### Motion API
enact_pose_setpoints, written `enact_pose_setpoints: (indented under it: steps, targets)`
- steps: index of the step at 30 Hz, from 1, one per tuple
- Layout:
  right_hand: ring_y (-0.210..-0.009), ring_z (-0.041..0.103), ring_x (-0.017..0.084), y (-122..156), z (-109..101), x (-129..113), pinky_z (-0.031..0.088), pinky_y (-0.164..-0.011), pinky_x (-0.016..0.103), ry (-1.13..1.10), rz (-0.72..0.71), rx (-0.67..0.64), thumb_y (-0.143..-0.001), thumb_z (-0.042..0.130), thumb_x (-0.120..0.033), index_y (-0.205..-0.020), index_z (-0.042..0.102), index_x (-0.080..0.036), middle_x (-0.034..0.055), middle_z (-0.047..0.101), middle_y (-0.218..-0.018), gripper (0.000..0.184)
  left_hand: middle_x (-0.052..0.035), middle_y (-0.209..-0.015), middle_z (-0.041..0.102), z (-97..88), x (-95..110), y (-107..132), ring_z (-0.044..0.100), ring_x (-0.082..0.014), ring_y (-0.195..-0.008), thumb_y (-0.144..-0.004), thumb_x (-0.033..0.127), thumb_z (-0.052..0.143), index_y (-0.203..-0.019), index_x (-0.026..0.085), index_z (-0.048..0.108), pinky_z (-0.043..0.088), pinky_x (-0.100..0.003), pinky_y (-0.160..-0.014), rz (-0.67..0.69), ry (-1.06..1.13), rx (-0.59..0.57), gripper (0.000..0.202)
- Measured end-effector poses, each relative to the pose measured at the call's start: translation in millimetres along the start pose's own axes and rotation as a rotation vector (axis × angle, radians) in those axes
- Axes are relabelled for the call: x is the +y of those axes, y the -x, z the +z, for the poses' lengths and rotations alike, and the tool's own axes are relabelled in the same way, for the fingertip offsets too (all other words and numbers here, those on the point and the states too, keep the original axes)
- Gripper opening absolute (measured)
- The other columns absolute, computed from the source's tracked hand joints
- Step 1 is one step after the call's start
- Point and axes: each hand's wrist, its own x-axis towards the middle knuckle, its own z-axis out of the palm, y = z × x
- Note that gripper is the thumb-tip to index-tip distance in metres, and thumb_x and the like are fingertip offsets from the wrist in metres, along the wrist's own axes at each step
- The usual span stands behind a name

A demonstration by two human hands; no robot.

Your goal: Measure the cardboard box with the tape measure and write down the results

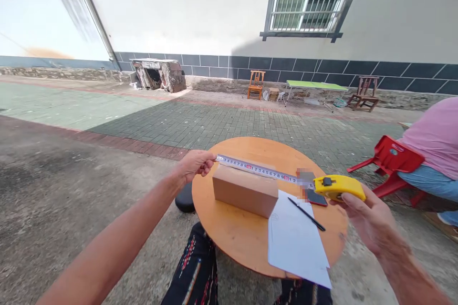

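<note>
My left hand pinches the free end of a steel measuring tape, above the left side of a round wooden table. In my right hand is the yellow case of the tape measure, off the table's right side. The blade stretches between my hands, along the far top edge of a brown cardboard box; whether it touches the box I cannot tell. White paper sheets lie right of the box, with a black pen across them. Behind the pen lies a dark phone-like object, partly blurred.
A person in a pink top sits on a red plastic chair at the right. A dark round stool stands by the table's left edge. Farther back are a green table and wooden chairs along the wall.
</note>
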Motion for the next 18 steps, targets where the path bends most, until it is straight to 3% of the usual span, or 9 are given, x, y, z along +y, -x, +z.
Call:
enact_pose_setpoints:
  steps: [6, 11, 18]
  targets:
    - [-0.091, 0.065, 0.025, -27, 18, 10, 0.058, -0.063, 0.025, 0.094, 0.028, 0.016, -0.063, 0.081, -0.045, -0.096, 0.070, -0.030, 0.0023, 0.070, -0.100, 0.038, 0.0038, -0.048, 0.050, -10.7, -12, -49, 0.042, -0.0065, -0.039, -0.058, 0.031, 0.070, -0.062, 0.013, 0.059, 0.025, -0.020, -0.039, -0.116, -0.190, 0.051, 0.022]
    - [-0.098, 0.065, 0.029, -35, 19, 21, 0.059, -0.066, 0.027, 0.095, 0.074, 0.018, -0.063, 0.081, -0.049, -0.091, 0.071, -0.033, 0.0020, 0.071, -0.103, 0.033, 0.0034, -0.050, 0.052, -7.4, -21, -57, 0.046, -0.0082, -0.042, -0.060, 0.029, 0.068, -0.062, 0.015, 0.059, 0.029, -0.021, -0.040, -0.127, -0.293, 0.063, 0.018]
    - [-0.100, 0.065, 0.026, -42, 18, 30, 0.057, -0.065, 0.024, 0.075, 0.094, 0.002, -0.062, 0.083, -0.044, -0.094, 0.072, -0.030, 0.0024, 0.072, -0.107, 0.037, 0.0029, -0.046, 0.051, -4.0, -22, -63, 0.045, -0.0084, -0.040, -0.060, 0.026, 0.066, -0.054, 0.016, 0.054, 0.029, -0.020, -0.037, -0.112, -0.423, 0.080, 0.017]
